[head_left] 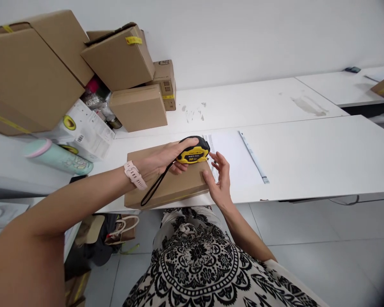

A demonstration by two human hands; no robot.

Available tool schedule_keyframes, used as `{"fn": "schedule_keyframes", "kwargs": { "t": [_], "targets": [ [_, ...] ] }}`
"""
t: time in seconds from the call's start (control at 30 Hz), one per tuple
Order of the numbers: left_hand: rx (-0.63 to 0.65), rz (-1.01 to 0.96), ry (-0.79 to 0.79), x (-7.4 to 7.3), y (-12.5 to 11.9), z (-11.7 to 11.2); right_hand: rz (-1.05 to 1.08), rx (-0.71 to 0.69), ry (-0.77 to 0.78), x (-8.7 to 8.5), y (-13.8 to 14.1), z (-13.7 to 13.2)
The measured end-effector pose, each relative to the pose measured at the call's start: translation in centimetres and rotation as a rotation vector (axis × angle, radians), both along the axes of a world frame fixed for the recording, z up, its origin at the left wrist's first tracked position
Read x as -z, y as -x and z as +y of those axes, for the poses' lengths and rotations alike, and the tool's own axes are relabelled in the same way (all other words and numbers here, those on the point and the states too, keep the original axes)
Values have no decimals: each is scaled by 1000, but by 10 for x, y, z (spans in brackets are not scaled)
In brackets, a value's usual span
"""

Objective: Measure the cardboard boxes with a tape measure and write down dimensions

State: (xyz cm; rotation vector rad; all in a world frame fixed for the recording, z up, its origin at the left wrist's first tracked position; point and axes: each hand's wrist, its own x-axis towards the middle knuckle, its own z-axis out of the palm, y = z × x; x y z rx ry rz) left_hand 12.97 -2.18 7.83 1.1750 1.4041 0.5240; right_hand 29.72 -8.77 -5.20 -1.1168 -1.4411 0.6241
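My left hand (169, 157) is closed around a yellow and black tape measure (193, 152), with its black wrist strap (156, 184) hanging down over the cardboard box (176, 181). The closed box lies flat at the table's front edge, beneath the tape measure. At the right end of the box is my right hand (220, 181), its thumb against the box edge and its fingers apart, close to the tape measure. Whether any blade is pulled out cannot be made out. White printed paper (233, 153) lies behind the right hand.
Cardboard boxes (121, 59) are piled at the back left, beside a white carton with avocado pictures (89, 128) and a mint green bottle (57, 155). A narrow pale strip (253, 157) lies on the white table (307, 157) at right. Bags (123, 228) stand on the floor.
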Motion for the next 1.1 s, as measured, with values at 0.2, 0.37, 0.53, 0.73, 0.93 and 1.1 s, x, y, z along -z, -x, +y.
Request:
{"fn": "schedule_keyframes", "kwargs": {
  "t": [0.2, 0.37, 0.53, 0.73, 0.93, 1.1],
  "targets": [
    [88, 32, 14, -5, 5, 11, -146, -151, 48, 1, -10, 12],
    [18, 7, 19, -3, 17, 6, -346, -179, 40, -2, -14, 24],
    [-32, -31, 36, -1, 30, -10, -376, -263, 40, -3, -9, 25],
    [0, -98, -36, 8, 40, -20, -243, -538, 165, -34, -32, 48],
    [12, -114, -65, 11, 41, -21, -71, -954, 257, -42, -36, 116],
    [6, -94, -76, 11, 40, -22, 260, -1002, 408, -16, -9, 138]
  ]
}}
